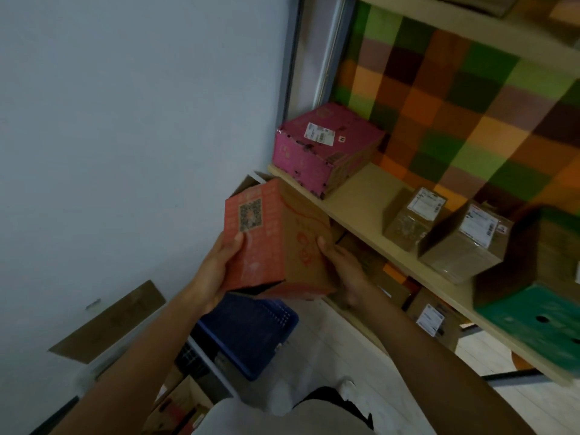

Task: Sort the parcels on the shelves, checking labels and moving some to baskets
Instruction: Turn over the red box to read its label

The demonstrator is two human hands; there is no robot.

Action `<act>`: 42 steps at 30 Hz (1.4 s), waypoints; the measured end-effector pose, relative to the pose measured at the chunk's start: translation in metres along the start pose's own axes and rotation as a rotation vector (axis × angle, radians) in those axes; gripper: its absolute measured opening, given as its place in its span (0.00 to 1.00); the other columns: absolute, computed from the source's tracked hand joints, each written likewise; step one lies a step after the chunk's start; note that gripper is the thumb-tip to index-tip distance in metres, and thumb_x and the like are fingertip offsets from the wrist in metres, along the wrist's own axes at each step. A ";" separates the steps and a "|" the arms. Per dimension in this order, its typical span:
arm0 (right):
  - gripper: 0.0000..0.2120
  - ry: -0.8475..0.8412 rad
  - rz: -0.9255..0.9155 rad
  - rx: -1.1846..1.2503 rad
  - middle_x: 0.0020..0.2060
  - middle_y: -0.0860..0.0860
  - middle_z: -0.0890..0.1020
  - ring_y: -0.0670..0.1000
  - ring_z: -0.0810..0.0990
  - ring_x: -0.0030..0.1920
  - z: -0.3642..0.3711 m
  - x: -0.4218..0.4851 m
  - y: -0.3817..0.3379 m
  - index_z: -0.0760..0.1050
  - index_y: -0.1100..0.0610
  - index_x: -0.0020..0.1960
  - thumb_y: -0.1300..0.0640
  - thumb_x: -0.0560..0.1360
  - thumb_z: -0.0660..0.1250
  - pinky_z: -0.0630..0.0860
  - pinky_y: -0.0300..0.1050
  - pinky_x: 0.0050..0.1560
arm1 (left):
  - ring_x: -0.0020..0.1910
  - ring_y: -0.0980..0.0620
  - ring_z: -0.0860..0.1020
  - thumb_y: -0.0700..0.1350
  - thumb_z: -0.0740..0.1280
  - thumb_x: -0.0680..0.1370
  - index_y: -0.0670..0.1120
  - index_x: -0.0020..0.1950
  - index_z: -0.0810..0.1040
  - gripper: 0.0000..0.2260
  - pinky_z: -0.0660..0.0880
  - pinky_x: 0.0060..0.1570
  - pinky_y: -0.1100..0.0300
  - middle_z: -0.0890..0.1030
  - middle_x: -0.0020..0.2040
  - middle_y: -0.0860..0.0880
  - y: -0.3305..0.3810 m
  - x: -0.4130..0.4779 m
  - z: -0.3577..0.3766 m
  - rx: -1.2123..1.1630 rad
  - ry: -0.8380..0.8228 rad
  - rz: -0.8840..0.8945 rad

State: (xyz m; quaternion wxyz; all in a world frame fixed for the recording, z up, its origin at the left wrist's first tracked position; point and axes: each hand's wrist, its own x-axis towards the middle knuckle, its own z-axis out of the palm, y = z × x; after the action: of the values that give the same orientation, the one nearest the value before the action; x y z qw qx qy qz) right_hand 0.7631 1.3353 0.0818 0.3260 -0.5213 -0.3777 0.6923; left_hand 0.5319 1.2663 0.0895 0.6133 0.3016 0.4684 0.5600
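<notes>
Orange QR-coded box gripped by left hand and right hand, fingers curled round its sides, above blue basket, contents too dark to tell

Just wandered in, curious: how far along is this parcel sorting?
Done: hard to tell; what the blue basket holds is unclear. In hand: left hand and right hand hold an orange box. Left: the pink box, two brown parcels and green box wait on the shelf.

Head view — down, near shelf
</notes>
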 end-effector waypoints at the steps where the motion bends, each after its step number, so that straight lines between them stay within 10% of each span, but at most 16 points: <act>1: 0.44 -0.004 0.013 0.021 0.61 0.55 0.83 0.57 0.82 0.60 -0.004 -0.001 0.001 0.73 0.56 0.69 0.38 0.60 0.81 0.75 0.60 0.65 | 0.64 0.49 0.78 0.55 0.65 0.79 0.54 0.76 0.64 0.26 0.76 0.61 0.54 0.76 0.69 0.50 0.000 -0.001 0.000 0.063 0.042 0.044; 7: 0.40 0.156 -0.068 -0.160 0.61 0.49 0.81 0.52 0.81 0.59 0.003 -0.004 0.011 0.72 0.50 0.66 0.41 0.58 0.81 0.77 0.56 0.63 | 0.59 0.54 0.80 0.74 0.63 0.69 0.56 0.75 0.64 0.39 0.79 0.55 0.55 0.77 0.65 0.54 0.005 -0.003 0.000 0.438 0.039 -0.010; 11: 0.32 0.197 -0.137 -0.257 0.62 0.47 0.78 0.51 0.79 0.61 0.013 -0.010 0.016 0.69 0.48 0.66 0.46 0.67 0.79 0.77 0.55 0.64 | 0.52 0.57 0.80 0.54 0.76 0.69 0.50 0.70 0.66 0.33 0.79 0.42 0.66 0.79 0.58 0.54 -0.009 -0.006 -0.002 0.362 0.078 -0.086; 15: 0.38 0.089 -0.079 -0.225 0.63 0.50 0.80 0.53 0.82 0.59 0.006 -0.019 0.004 0.69 0.51 0.72 0.40 0.66 0.74 0.78 0.54 0.63 | 0.56 0.52 0.82 0.51 0.76 0.68 0.49 0.72 0.70 0.34 0.81 0.48 0.60 0.82 0.61 0.50 -0.015 -0.012 -0.018 0.264 0.055 -0.103; 23: 0.21 -0.110 -0.080 -0.240 0.54 0.48 0.84 0.44 0.85 0.47 0.003 -0.027 -0.007 0.73 0.51 0.66 0.58 0.75 0.72 0.80 0.36 0.41 | 0.58 0.51 0.82 0.48 0.78 0.71 0.50 0.72 0.69 0.33 0.80 0.51 0.60 0.83 0.60 0.50 -0.018 -0.017 -0.029 0.246 0.013 -0.064; 31: 0.36 -0.055 -0.063 -0.192 0.61 0.51 0.82 0.53 0.81 0.61 0.020 -0.031 -0.001 0.75 0.46 0.66 0.27 0.65 0.69 0.76 0.57 0.65 | 0.50 0.54 0.80 0.60 0.76 0.67 0.48 0.70 0.67 0.37 0.79 0.46 0.57 0.78 0.57 0.52 -0.022 -0.022 -0.030 0.424 0.378 0.016; 39: 0.29 -0.153 0.050 0.083 0.59 0.55 0.83 0.58 0.82 0.60 0.010 -0.038 0.002 0.74 0.49 0.69 0.48 0.70 0.75 0.76 0.59 0.64 | 0.60 0.49 0.79 0.72 0.73 0.61 0.60 0.75 0.59 0.47 0.76 0.60 0.48 0.76 0.65 0.52 -0.031 -0.032 -0.028 0.371 0.223 -0.068; 42: 0.25 0.010 0.022 0.077 0.55 0.54 0.85 0.56 0.84 0.57 0.018 -0.040 0.004 0.77 0.53 0.64 0.52 0.69 0.74 0.77 0.58 0.63 | 0.64 0.53 0.75 0.55 0.67 0.77 0.55 0.79 0.59 0.32 0.71 0.65 0.56 0.74 0.69 0.51 -0.033 -0.030 -0.025 0.432 0.261 -0.059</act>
State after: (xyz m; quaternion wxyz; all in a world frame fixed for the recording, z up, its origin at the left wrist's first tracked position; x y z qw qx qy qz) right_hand 0.7557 1.2961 0.1009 0.3400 -0.5158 -0.3432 0.7075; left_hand 0.5246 1.2266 0.0575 0.4850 0.3368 0.6611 0.4629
